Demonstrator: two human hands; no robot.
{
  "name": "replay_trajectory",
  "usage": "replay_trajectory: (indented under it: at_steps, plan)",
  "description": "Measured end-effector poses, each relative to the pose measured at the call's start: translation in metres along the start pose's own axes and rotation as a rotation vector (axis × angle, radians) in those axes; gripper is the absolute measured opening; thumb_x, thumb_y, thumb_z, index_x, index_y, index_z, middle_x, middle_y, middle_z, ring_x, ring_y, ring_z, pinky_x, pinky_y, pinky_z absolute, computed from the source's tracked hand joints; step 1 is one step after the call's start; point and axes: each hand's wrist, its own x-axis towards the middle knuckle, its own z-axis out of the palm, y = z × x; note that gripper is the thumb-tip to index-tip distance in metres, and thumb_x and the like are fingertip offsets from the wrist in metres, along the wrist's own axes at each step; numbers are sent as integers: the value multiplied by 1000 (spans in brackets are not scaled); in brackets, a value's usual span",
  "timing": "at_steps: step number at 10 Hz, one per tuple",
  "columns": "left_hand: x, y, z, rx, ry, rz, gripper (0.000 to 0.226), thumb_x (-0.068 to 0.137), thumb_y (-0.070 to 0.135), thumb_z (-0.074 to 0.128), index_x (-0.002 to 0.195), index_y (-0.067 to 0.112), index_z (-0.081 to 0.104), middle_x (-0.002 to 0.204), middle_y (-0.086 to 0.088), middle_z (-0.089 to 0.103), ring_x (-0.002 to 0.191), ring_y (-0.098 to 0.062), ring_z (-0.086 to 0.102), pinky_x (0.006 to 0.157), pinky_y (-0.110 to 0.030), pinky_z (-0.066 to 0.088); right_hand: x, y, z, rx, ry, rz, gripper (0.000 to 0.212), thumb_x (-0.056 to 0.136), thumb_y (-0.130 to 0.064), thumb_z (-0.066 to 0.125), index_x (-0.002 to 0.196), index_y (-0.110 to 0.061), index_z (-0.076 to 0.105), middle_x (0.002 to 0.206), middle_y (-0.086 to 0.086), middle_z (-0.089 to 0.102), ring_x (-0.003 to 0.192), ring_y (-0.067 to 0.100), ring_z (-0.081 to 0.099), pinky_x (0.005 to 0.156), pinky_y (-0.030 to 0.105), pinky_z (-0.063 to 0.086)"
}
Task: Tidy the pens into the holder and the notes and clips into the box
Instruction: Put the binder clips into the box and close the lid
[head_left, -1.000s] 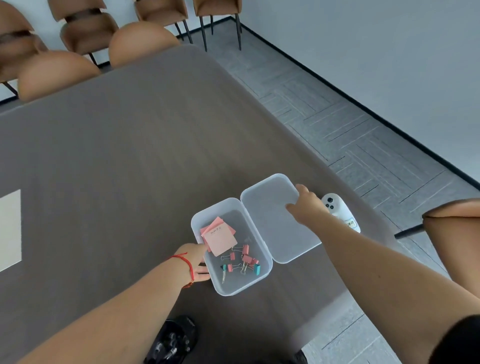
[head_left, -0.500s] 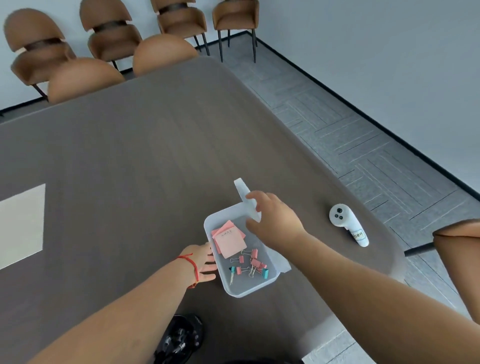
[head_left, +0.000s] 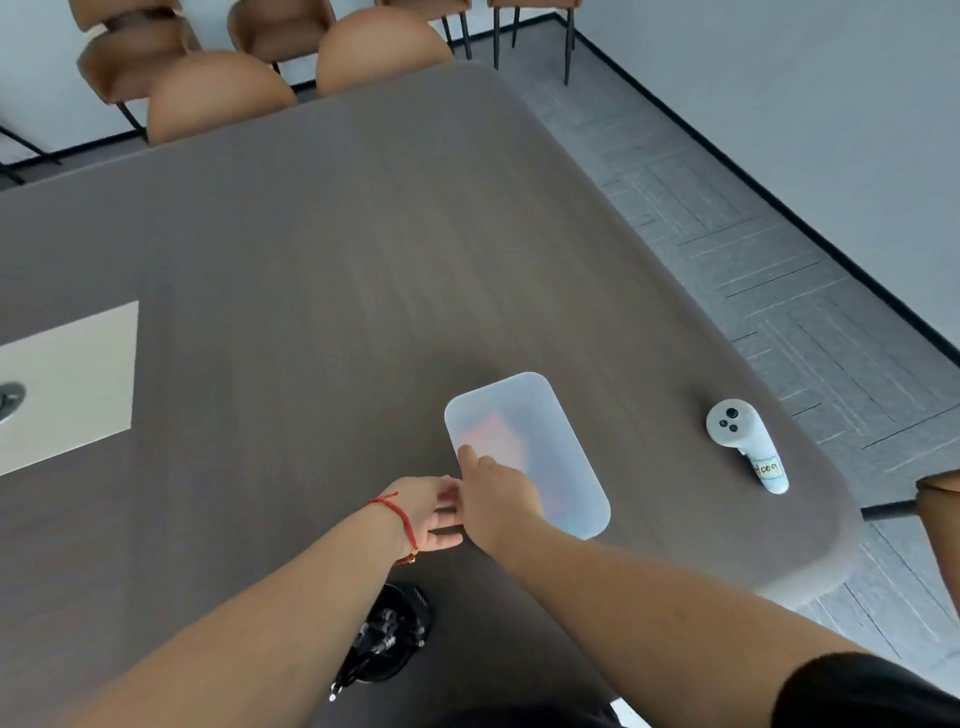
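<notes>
Box sits on desk, lid down, pink notes faint thru it. Right hand at box's near-left corner, fingers pressing flat on the lid, gripping nothing. Left hand beside that corner, fingers loose, open. Holder nearer than box. Risk: uneven press leaves lid unlatched, or box skids.

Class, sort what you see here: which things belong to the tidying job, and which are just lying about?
Job: translucent box, lid down, pink notes showing faintly through; black pen holder; left hand; right hand.

Lying about: white controller; brown chairs.
</notes>
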Motion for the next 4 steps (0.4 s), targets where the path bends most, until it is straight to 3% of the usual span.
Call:
replay_trajectory:
  at_steps: [1,2,3,4]
  plan:
    - [0,0,-2,71,-6,6,26,96,16,48,117,8,60,102,-5,68,93,-22,65,98,-48,48,2,1,-1,52,-45,-7,41,89,-11,47,128,-14,33,108,11,59,89,34,66,59,35,41]
    - [-7,9,-3,153,-12,11,33,95,12,46,127,11,54,110,-4,66,98,-22,63,91,-46,50,-2,6,-29,278,-165,63,52,92,-28,49,139,-19,29,117,9,61,99,30,63,74,34,45]
    - [-19,19,-9,214,-35,58,39,97,10,41,135,13,47,135,-6,57,112,-24,59,93,-45,50,-17,5,-103,526,-41,26,54,92,-36,55,141,-26,36,105,-5,64,90,16,59,80,26,43]
    - [-33,29,-20,243,-39,103,39,98,7,37,134,15,49,136,-6,56,118,-25,58,96,-46,49,-85,3,-219,906,389,-190,31,91,-28,64,121,-29,56,80,-10,61,70,7,62,71,16,44]
